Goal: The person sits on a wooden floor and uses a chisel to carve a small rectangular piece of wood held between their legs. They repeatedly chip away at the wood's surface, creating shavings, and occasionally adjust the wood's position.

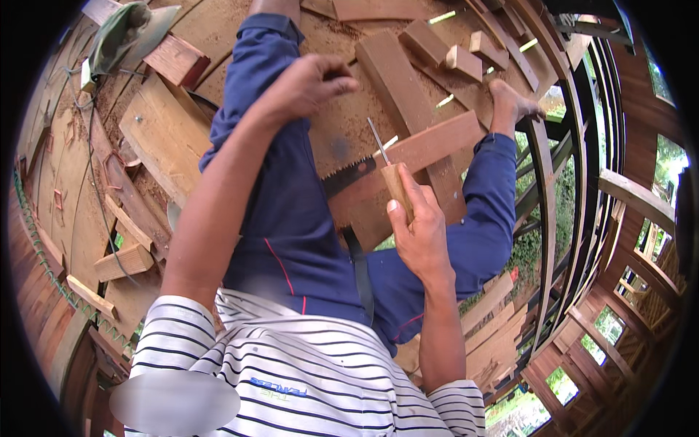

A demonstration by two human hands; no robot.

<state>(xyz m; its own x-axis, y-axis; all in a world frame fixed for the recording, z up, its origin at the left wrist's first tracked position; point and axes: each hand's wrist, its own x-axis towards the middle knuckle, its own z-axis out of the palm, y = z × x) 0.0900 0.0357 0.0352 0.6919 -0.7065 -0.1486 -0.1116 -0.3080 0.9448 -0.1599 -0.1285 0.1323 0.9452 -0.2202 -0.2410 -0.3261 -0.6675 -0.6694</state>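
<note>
My right hand [424,229] is closed around the light wooden handle of a tool [397,188] with a thin metal shaft. The shaft points up and away; I cannot tell whether it is a chisel or a file. Just left of its handle lies a handsaw blade [351,179], teeth facing away from me, against a reddish board [429,150]. Over my left knee, my left hand [309,86] hovers in the air, fingers loosely bent and thumb apart. I see nothing held in it. Part of the saw is hidden by my trousers and the board.
A thick timber beam [397,84] lies beneath the board, with cut blocks [464,63] farther right. At left are a wide plank [164,127], a red-ended beam [177,60] with a green cap [131,36], and scraps [124,262]. Sawdust covers the floor; a slatted railing [593,146] stands right.
</note>
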